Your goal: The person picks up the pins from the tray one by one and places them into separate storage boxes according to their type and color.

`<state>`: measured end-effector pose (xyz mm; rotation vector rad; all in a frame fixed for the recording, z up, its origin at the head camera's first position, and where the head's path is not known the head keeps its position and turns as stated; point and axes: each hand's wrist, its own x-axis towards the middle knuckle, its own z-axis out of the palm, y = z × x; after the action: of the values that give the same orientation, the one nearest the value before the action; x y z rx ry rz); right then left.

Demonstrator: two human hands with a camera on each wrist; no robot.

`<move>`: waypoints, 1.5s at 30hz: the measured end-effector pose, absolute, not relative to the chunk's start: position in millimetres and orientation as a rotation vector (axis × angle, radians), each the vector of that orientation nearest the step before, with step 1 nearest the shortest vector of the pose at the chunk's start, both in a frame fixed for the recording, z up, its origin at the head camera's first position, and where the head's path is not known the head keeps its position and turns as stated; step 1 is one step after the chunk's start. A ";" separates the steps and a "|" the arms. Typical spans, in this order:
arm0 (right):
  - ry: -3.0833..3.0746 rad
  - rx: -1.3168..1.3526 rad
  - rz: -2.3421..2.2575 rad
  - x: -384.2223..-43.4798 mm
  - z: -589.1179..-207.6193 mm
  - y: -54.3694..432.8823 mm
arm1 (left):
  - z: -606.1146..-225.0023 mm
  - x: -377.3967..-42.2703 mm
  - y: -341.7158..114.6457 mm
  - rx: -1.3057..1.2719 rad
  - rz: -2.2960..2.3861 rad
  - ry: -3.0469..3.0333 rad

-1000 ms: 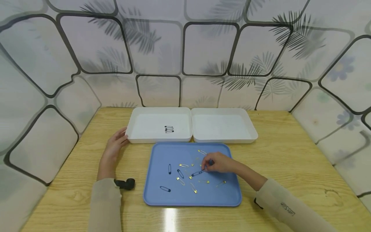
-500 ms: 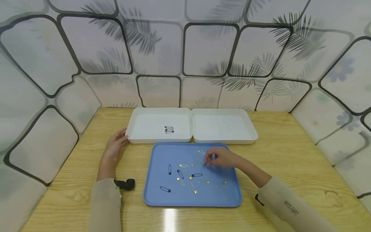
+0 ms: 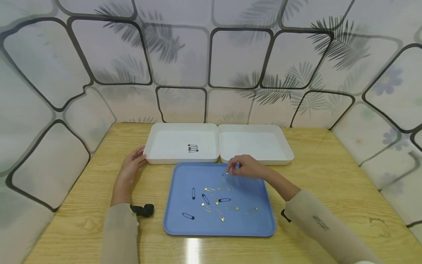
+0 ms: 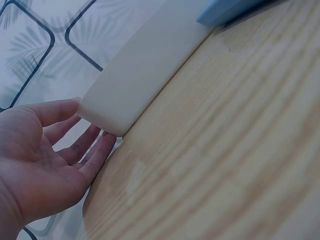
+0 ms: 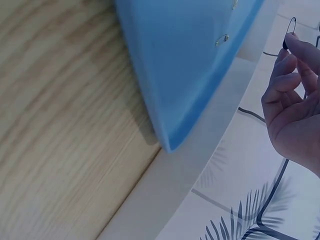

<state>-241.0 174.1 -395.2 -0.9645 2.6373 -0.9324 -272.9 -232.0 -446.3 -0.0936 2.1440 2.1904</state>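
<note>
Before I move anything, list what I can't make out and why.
Left white tray, inside: left wrist view, hidden by its wall.
Blue tray: left wrist view, cut off by the top edge.
Gold safety pins: head view, too small to tell whether fastened.
Right hand: right wrist view, cut off by the right edge.
Sleeve lettering: head view, blurred.

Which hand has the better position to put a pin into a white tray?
Probably the right hand: it pinches a pin over the blue tray, near the right white tray. The left hand holds no pin and touches the left white tray.
</note>
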 end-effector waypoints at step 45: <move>2.787 -0.443 -0.985 -341.6 -384.0 97.2 | -443.4 -271.2 -230.7 -0.075 2.233 2.097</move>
<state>-341.6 97.2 -384.0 -0.4428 2.7866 -0.9848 -271.2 -230.7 -443.4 -0.0746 2.0969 2.2333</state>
